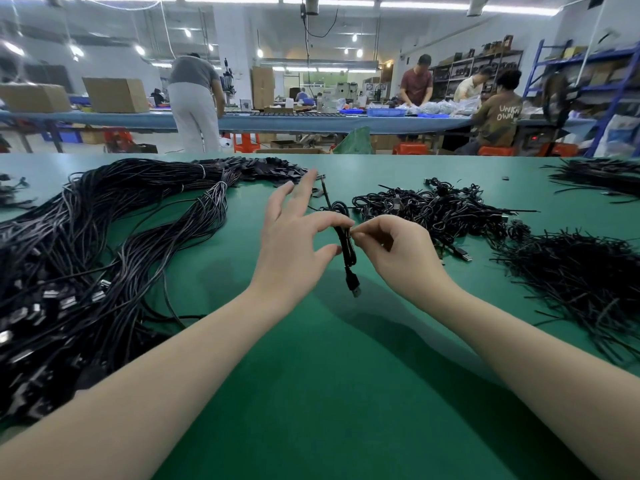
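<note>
A short coiled black USB cable (pixel 348 249) hangs upright above the green table (pixel 329 375), its plug pointing down. My left hand (pixel 294 237) pinches the coil between thumb and forefinger, with the other fingers spread upward. My right hand (pixel 391 251) is curled and pinches the coil's right side, apparently on a thin tie at its middle.
A large bundle of long black cables (pixel 104 254) covers the table's left. A heap of coiled cables (pixel 440 209) lies behind my right hand. Piles of black twist ties (pixel 581 278) lie at the right. Several people work at a far bench (pixel 311 121).
</note>
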Demonstrator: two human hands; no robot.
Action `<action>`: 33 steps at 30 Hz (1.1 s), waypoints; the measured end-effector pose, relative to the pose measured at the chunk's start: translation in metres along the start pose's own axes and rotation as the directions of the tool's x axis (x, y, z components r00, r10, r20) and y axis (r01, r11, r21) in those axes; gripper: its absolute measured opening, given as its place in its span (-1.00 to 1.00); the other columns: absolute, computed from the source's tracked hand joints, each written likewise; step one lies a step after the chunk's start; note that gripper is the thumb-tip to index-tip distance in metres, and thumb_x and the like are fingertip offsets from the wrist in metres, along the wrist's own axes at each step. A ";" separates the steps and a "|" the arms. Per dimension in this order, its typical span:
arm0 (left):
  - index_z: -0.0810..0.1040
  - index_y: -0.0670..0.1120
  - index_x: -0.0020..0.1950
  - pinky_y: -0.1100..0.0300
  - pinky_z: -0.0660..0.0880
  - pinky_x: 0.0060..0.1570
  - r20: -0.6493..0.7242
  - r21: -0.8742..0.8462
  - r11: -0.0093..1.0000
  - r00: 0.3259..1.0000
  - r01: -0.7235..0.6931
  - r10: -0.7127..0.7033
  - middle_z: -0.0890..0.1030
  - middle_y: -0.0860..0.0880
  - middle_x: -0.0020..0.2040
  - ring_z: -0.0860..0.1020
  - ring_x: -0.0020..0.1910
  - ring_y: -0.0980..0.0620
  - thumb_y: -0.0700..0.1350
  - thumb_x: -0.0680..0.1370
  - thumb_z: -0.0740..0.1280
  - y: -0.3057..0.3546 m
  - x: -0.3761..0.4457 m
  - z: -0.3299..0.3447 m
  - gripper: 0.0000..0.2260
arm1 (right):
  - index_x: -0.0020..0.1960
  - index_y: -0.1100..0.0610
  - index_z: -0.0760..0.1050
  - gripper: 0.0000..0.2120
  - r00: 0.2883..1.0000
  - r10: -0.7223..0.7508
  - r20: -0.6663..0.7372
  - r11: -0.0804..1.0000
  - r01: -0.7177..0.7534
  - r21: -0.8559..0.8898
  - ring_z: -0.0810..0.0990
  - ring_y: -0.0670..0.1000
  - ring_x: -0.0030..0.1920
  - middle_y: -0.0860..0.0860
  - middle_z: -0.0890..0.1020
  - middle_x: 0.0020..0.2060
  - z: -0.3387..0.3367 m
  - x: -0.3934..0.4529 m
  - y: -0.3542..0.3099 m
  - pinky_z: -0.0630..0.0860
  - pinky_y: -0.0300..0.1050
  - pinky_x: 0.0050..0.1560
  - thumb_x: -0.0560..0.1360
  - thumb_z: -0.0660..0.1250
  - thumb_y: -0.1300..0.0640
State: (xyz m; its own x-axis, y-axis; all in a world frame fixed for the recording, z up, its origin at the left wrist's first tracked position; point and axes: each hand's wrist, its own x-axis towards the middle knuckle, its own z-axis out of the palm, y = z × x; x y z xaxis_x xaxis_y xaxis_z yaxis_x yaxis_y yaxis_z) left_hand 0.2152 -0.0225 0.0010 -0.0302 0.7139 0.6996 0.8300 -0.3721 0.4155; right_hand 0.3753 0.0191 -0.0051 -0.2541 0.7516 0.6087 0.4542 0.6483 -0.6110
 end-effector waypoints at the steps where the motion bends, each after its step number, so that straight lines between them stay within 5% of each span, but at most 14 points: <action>1: 0.65 0.20 -0.02 0.20 -0.02 0.40 -0.012 -0.018 1.000 1.000 0.010 -0.010 0.22 0.07 0.53 0.10 0.48 -0.01 -0.23 0.39 0.46 0.001 0.001 -0.001 -0.67 | -0.07 0.10 0.62 -0.94 1.000 0.019 0.021 0.998 -0.020 0.051 0.48 -0.30 -0.37 -0.20 0.56 -0.34 0.001 0.000 -0.001 0.34 -0.47 -0.31 0.52 0.37 0.19; 7: 0.67 0.14 0.00 0.36 0.18 0.25 0.113 -0.155 0.977 0.985 0.145 -0.129 0.45 -0.01 0.39 0.34 0.39 0.04 -0.05 0.43 0.50 -0.001 0.007 -0.006 -0.83 | -0.20 0.02 0.59 -0.83 0.994 0.082 0.069 0.977 -0.094 0.194 0.41 -0.25 -0.49 -0.21 0.54 -0.48 -0.003 0.006 -0.008 0.30 -0.43 -0.41 0.50 0.38 0.25; 10: 0.64 -0.01 -0.21 0.38 0.35 -0.18 0.250 -0.177 0.946 0.942 0.273 -0.225 0.62 0.11 -0.17 0.54 -0.17 0.26 0.07 0.51 0.39 0.005 0.003 -0.002 -0.81 | -0.15 0.07 0.63 -0.91 0.999 0.027 0.026 0.996 -0.029 0.078 0.48 -0.23 -0.38 -0.16 0.60 -0.35 -0.005 0.006 -0.007 0.37 -0.43 -0.32 0.49 0.39 0.22; 12: 0.56 -0.12 -0.25 0.26 0.30 -0.35 0.444 -0.322 0.785 0.817 0.530 -0.369 0.54 0.07 -0.37 0.47 -0.41 0.17 0.11 0.57 0.28 0.014 0.004 -0.001 -0.65 | -0.10 0.15 0.64 -0.94 0.994 -0.096 -0.047 0.992 0.092 -0.082 0.52 -0.17 -0.27 -0.07 0.62 -0.26 -0.006 0.003 -0.009 0.38 -0.44 -0.21 0.49 0.39 0.25; 14: 0.50 -0.06 -0.28 0.31 0.27 -0.45 0.746 -0.446 0.371 0.567 0.815 -0.350 0.55 0.06 -0.45 0.51 -0.51 0.13 0.10 0.61 0.20 0.025 0.010 -0.007 -0.65 | -0.10 0.21 0.62 -0.93 0.952 -0.294 -0.087 0.937 0.269 -0.225 0.53 -0.02 -0.19 0.04 0.62 -0.23 -0.008 0.001 -0.010 0.41 -0.30 -0.13 0.47 0.37 0.31; 15: 0.49 -0.02 -0.30 0.32 0.30 -0.45 0.813 -0.438 0.259 0.502 0.861 -0.295 0.54 0.06 -0.47 0.53 -0.51 0.13 0.10 0.62 0.17 0.026 0.013 -0.011 -0.64 | -0.10 0.24 0.61 -0.93 0.925 -0.369 -0.093 0.905 0.335 -0.264 0.53 0.02 -0.17 0.07 0.62 -0.23 -0.008 0.000 -0.009 0.42 -0.23 -0.12 0.47 0.37 0.33; 17: 0.61 -0.02 -0.31 0.26 0.40 -0.32 0.842 -0.319 0.389 0.447 0.864 -0.303 0.65 0.06 -0.34 0.63 -0.36 0.12 0.18 0.62 0.11 0.020 0.020 -0.020 -0.53 | -0.08 0.22 0.63 -0.92 0.922 -0.368 -0.119 0.908 0.328 -0.261 0.52 -0.01 -0.19 0.06 0.63 -0.22 -0.010 0.000 -0.005 0.44 -0.18 -0.11 0.46 0.37 0.31; 19: 0.68 -0.02 -0.15 0.21 0.44 -0.19 0.760 -0.117 0.655 0.492 0.746 -0.424 0.70 0.08 -0.12 0.66 -0.16 0.10 0.25 0.61 0.06 0.010 0.027 -0.036 -0.49 | -0.03 0.17 0.66 -0.90 0.955 -0.215 -0.206 0.960 0.168 -0.223 0.53 -0.06 -0.20 0.01 0.67 -0.19 -0.013 0.007 0.005 0.49 -0.17 -0.09 0.48 0.39 0.25; 22: 0.60 -0.09 0.10 0.17 0.45 -0.10 0.529 0.222 0.834 0.656 0.505 -0.539 0.64 -0.01 0.06 0.60 -0.02 -0.02 0.16 0.61 0.13 -0.021 0.044 -0.061 -0.61 | 0.26 0.17 0.54 -0.73 0.932 0.146 -0.331 0.977 -0.188 -0.098 0.55 -0.02 -0.17 0.06 0.66 0.05 -0.027 0.029 0.034 0.51 -0.13 -0.08 0.57 0.26 0.24; 24: 0.57 -0.21 0.17 0.14 0.45 0.02 0.368 0.520 0.770 0.717 0.370 -0.593 0.59 -0.15 0.16 0.56 0.07 -0.12 0.00 0.62 0.16 -0.055 0.058 -0.075 -0.66 | 0.49 0.19 0.21 -0.55 0.884 0.359 -0.301 0.915 -0.397 -0.076 0.52 0.06 0.11 0.14 0.41 0.38 -0.035 0.033 0.055 0.45 -0.07 0.12 0.62 0.14 0.25; 26: 0.55 -0.26 0.12 0.07 0.47 0.13 0.209 0.720 0.606 0.727 0.338 -0.654 0.56 -0.24 0.19 0.52 0.11 -0.19 -0.11 0.60 0.19 -0.090 0.063 -0.089 -0.74 | 0.56 0.13 0.00 -0.43 0.910 0.359 -0.210 0.891 -0.400 -0.213 0.29 0.08 0.41 0.09 0.09 0.53 -0.033 0.024 0.068 0.29 -0.05 0.35 0.62 0.14 0.23; 27: 0.53 -0.25 0.09 0.02 0.47 0.16 0.143 0.784 0.513 0.703 0.349 -0.697 0.53 -0.25 0.20 0.50 0.12 -0.22 -0.11 0.59 0.21 -0.108 0.062 -0.097 -0.77 | 0.56 0.09 0.01 -0.42 0.940 0.300 -0.161 0.897 -0.335 -0.287 0.34 0.06 0.38 0.05 0.04 0.54 -0.029 0.017 0.071 0.33 -0.03 0.31 0.61 0.16 0.21; 30: 0.49 -0.17 0.25 -0.06 0.44 0.21 0.075 0.914 0.274 0.540 0.299 -0.838 0.46 -0.18 0.30 0.46 0.24 -0.20 0.01 0.60 0.19 -0.155 0.048 -0.115 -0.67 | 0.52 0.00 0.18 -0.46 0.992 0.117 -0.043 0.917 -0.125 -0.379 0.52 -0.10 -0.14 0.00 0.15 0.50 -0.019 0.010 0.073 0.43 -0.09 -0.05 0.58 0.22 0.18; 33: 0.51 -0.19 0.27 -0.03 0.44 0.25 0.099 0.922 0.262 0.480 0.286 -0.872 0.53 -0.14 0.25 0.51 0.22 -0.15 0.12 0.60 0.18 -0.188 0.042 -0.125 -0.56 | 0.47 0.04 0.30 -0.51 0.998 0.056 0.004 0.890 -0.048 -0.454 0.51 0.04 0.11 0.05 0.22 0.47 -0.017 0.014 0.077 0.49 -0.04 0.05 0.55 0.25 0.19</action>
State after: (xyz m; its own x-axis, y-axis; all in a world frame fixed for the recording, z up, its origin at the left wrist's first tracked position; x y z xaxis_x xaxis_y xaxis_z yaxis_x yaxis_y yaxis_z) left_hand -0.0119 0.0037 0.0247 -0.6828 0.7257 -0.0842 0.7223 0.6532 -0.2270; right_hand 0.4213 0.0773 -0.0355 -0.2319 0.7874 0.5711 0.8041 0.4855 -0.3429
